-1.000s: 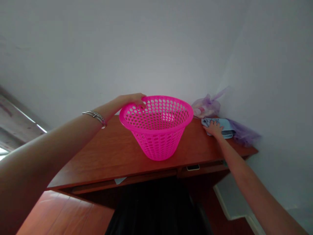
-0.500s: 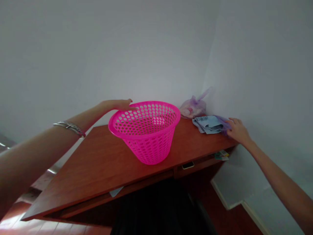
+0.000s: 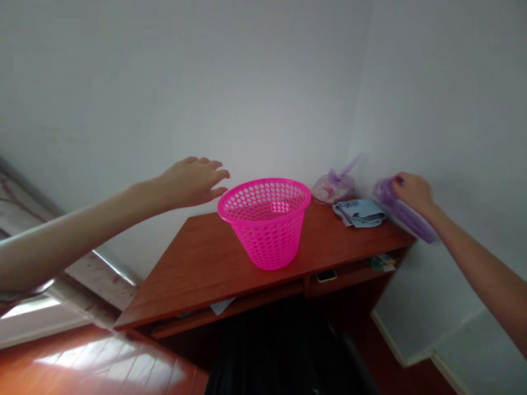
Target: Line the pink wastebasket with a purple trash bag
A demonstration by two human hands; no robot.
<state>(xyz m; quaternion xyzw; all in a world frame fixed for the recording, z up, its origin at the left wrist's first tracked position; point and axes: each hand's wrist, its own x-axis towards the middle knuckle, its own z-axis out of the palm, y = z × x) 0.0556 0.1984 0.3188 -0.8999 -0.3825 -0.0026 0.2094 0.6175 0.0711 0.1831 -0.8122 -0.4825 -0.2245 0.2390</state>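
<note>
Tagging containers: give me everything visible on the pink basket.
The pink basket is round and open-topped, tapering from a wide rim to a narrower base. Its wall is pierced by many holes, and it looks like plastic. It stands upright on the brown desk, near the front edge. The open left hand is by the rim's left side; whether a fingertip touches is hard to tell.

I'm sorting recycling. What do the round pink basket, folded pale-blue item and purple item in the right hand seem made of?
Round pink basket: glossy moulded plastic; even holes, smooth rim.
Folded pale-blue cloth: probably matt fabric; soft, layered folds.
Purple item in the right hand: perhaps thin plastic film; looks sheer; blur hides its finish.
</note>
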